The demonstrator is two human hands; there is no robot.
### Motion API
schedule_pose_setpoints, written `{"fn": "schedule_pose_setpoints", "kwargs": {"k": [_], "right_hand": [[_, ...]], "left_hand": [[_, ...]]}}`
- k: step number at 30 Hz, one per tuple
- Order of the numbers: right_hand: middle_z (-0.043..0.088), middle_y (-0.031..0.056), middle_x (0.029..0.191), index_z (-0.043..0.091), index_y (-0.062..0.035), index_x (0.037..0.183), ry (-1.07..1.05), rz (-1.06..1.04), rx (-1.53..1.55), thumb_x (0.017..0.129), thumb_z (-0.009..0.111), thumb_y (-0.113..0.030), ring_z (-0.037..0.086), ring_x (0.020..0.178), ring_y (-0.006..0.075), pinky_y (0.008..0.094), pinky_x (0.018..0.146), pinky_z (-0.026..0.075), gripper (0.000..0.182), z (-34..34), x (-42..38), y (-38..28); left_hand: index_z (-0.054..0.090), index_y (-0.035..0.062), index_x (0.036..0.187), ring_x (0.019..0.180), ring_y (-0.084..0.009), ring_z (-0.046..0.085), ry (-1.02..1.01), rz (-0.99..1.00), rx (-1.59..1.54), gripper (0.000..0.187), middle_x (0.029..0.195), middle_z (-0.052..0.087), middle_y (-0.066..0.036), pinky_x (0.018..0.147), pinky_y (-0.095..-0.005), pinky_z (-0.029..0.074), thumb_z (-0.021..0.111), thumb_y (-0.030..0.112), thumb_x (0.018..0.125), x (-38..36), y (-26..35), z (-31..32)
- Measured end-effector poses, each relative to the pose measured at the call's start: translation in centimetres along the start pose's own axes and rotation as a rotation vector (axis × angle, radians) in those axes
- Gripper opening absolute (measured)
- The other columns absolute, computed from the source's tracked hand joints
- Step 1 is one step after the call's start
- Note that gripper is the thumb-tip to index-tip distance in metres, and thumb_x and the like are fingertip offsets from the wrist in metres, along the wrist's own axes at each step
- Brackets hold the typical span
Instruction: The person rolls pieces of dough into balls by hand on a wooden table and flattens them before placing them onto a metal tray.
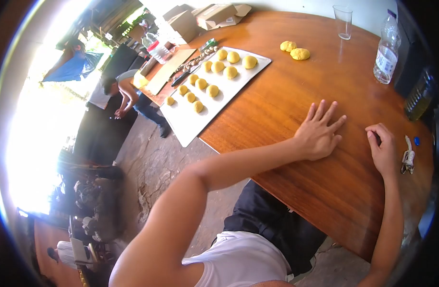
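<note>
My left hand (pixel 320 131) lies palm down on the wooden table (pixel 277 103), its fingers spread; whatever may be under the palm is hidden. To its right, my right hand (pixel 384 149) rests on the table with fingers curled in, and nothing shows in them. Two yellow dough lumps (pixel 300 54) sit farther back, touching each other. At the table's left edge is a white tray (pixel 234 88) bearing several round yellow dough balls (pixel 212 91) in uneven rows. Part of the tray juts out past the edge.
A drinking glass (pixel 343 23), a plastic bottle (pixel 386 52) and a dark bottle (pixel 419 98) stand along the far and right sides. A white cord (pixel 407 160) and a blue cap (pixel 417 141) lie by my right hand. Cardboard boxes (pixel 219 15) are behind. Another person (pixel 128 93) bends over at left.
</note>
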State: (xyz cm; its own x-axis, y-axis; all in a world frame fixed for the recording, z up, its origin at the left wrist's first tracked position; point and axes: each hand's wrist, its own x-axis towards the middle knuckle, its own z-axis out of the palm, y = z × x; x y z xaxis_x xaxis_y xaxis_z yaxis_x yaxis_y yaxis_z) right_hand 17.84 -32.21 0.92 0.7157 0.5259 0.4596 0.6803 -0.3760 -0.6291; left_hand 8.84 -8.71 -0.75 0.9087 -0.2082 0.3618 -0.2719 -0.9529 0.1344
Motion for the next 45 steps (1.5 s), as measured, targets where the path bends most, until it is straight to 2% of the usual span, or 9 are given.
{"fn": "schedule_pose_setpoints", "kwargs": {"k": [9,16,22,27,32,33,35,39,45], "right_hand": [[0.062,0.0142,0.086,0.063,0.0035,0.095,-0.038,0.021,-0.054,0.095,0.059,-0.004,0.06,0.077,0.0256,0.0341,0.07,0.047,0.008,-0.7,-0.5,-0.2],[0.066,0.0139,0.087,0.066,0.0017,0.097,-0.051,0.044,0.02,0.095,0.06,-0.007,0.063,0.076,0.0254,0.0337,0.068,0.049,0.011,-0.2,0.1,1.0],[0.067,0.0132,0.089,0.067,0.001,0.098,-0.065,0.002,-0.039,0.094,0.061,-0.008,0.064,0.074,0.0269,0.0341,0.068,0.05,0.011,0.4,0.2,1.2],[0.07,0.0141,0.094,0.068,-0.0004,0.103,0.029,-0.092,-0.09,0.094,0.062,-0.007,0.068,0.082,0.0269,0.0341,0.07,0.052,0.013,0.4,0.2,1.4],[0.07,0.0193,0.1,0.065,0.0016,0.112,0.139,0.051,0.139,0.095,0.057,-0.005,0.068,0.087,0.0326,0.0361,0.081,0.052,0.02,3.9,-0.2,-0.7],[0.069,0.022,0.101,0.064,0.0025,0.114,0.183,-0.015,0.232,0.096,0.055,-0.004,0.067,0.088,0.0356,0.0381,0.083,0.052,0.022,5.6,-0.5,-1.3],[0.067,0.0279,0.107,0.061,0.0038,0.119,0.193,-0.048,-0.001,0.093,0.05,0.002,0.066,0.099,0.041,0.0417,0.088,0.051,0.028,6.9,-1.7,-1.7],[0.061,0.0321,0.121,0.06,0.0055,0.122,-0.113,0.324,-0.139,0.089,0.048,0.004,0.061,0.116,0.0415,0.0441,0.097,0.049,0.036,5.7,-5.0,-4.6],[0.063,0.0261,0.125,0.065,0.0056,0.12,-0.194,-0.049,-0.306,0.086,0.066,-0.003,0.063,0.114,0.0421,0.0464,0.1,0.05,0.035,5.3,-8.4,-12.7]], "left_hand": [[0.043,0.0013,0.149,0.149,-0.0426,0.025,-0.14,0.329,-0.31,0.059,0.158,0.037,-0.018,0.123,-0.0509,0.022,0.059,0.025,0.097,-6.2,2.7,-3.6],[0.031,0.0001,0.154,0.152,-0.038,0.019,-0.297,0.054,-0.119,0.071,0.161,0.029,-0.02,0.124,-0.0505,0.015,0.054,0.041,0.1,-2.9,-3.3,-2.7],[0.057,0.0062,0.138,0.142,-0.0383,0.039,0.104,0.115,-0.074,0.044,0.144,0.053,-0.02,0.116,-0.0451,0.036,0.054,0.026,0.098,3.1,1.2,2.3],[0.059,0.0114,0.136,0.132,-0.0347,0.05,0.071,0.1,-0.466,0.047,0.141,0.055,-0.019,0.104,-0.037,0.049,0.054,0.002,0.09,2.1,3.3,1.7],[0.042,0.008,0.146,0.151,-0.0354,0.022,0.206,-0.052,-1.134,0.054,0.159,0.024,-0.023,0.12,-0.0431,0.026,0.049,0.012,0.093,3.4,2.0,1.9],[0.029,0.0084,0.154,0.154,-0.0385,0.006,0.156,-0.1,-1.198,0.061,0.163,0.012,-0.026,0.123,-0.049,0.011,0.044,0.03,0.099,3.7,2.0,1.6],[0.023,0.0109,0.159,0.153,-0.044,0.001,0.094,-0.169,-0.974,0.067,0.164,0.005,-0.027,0.123,-0.0531,0.009,0.037,0.045,0.103,3.5,3.0,1.1],[0.021,0.0131,0.16,0.151,-0.05,0.01,0.167,0.206,-0.418,0.078,0.163,0.014,-0.027,0.122,-0.0573,0.011,0.034,0.063,0.101,1.8,1.8,1.5],[0.034,0.0083,0.155,0.142,-0.0461,0.035,0.229,0.662,-0.398,0.077,0.15,0.039,-0.028,0.118,-0.0553,0.025,0.039,0.062,0.1,2.4,-5.5,0.2]]}}
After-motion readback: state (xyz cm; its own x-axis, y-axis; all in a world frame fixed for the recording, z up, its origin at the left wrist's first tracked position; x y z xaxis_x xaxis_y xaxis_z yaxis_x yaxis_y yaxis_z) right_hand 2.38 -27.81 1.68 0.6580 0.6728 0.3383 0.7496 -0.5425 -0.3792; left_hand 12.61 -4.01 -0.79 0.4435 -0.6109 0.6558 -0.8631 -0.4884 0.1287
